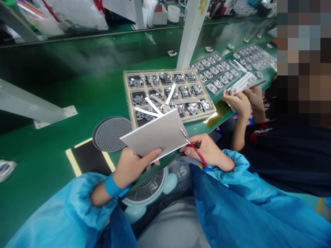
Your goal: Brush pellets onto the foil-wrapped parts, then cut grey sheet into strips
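Note:
My left hand point(136, 163) grips a thin grey sheet point(157, 134) with white edges, thumb on top and fingers underneath. In my right hand point(204, 150) is a pair of red-handled scissors point(198, 154). Their metal blade lies at the right edge of the sheet; the other blade is not clearly visible. Just beyond the sheet, narrow white and grey strips point(170, 94) rest across a compartment tray point(126, 86). Small circuit boards with wires point(184, 92) fill its compartments, and the sheet hides part of the front row.
A round perforated dark dish point(113, 132) overlaps a black mat point(91, 158) with yellow edges. Behind the tray a white post point(192, 34) rises. Trays of small white parts point(217, 70) stand right, near a co-worker's hands point(240, 103). A round pale-blue fan-like object point(147, 187) is on my lap.

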